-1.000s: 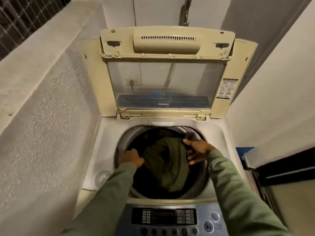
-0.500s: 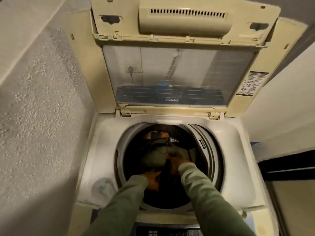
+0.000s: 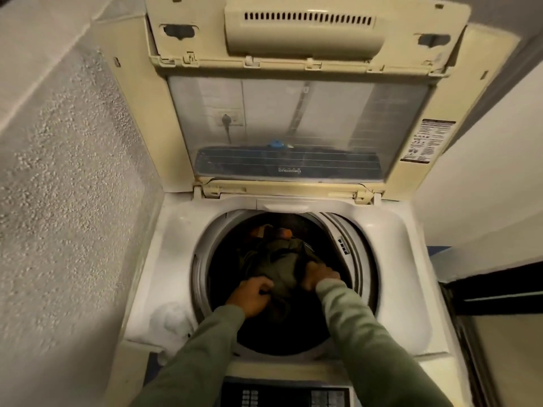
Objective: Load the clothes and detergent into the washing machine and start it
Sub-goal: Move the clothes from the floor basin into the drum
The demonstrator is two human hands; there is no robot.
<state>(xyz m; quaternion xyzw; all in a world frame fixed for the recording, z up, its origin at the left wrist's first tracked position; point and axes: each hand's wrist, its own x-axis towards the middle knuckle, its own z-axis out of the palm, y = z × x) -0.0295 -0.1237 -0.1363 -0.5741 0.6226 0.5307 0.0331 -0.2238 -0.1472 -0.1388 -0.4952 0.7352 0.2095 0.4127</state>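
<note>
A top-loading washing machine (image 3: 176,259) stands with its lid (image 3: 293,118) raised upright. In the dark drum lies an olive green garment (image 3: 279,261), with something orange (image 3: 283,232) behind it. Both my hands reach into the drum. My left hand (image 3: 252,293) grips the near left edge of the green garment with curled fingers. My right hand (image 3: 318,274) grips its right side, fingers curled into the cloth. The bottom of the drum is hidden in darkness.
A rough plaster wall (image 3: 67,201) runs close along the left. The control panel (image 3: 288,396) sits at the machine's near edge, under my forearms. A dark-framed appliance (image 3: 499,318) stands to the right, below a white wall (image 3: 484,186).
The camera has moved closer and tilted over the drum. Both hands have gone deeper into the drum with the green garment, and now grip its near edge.
</note>
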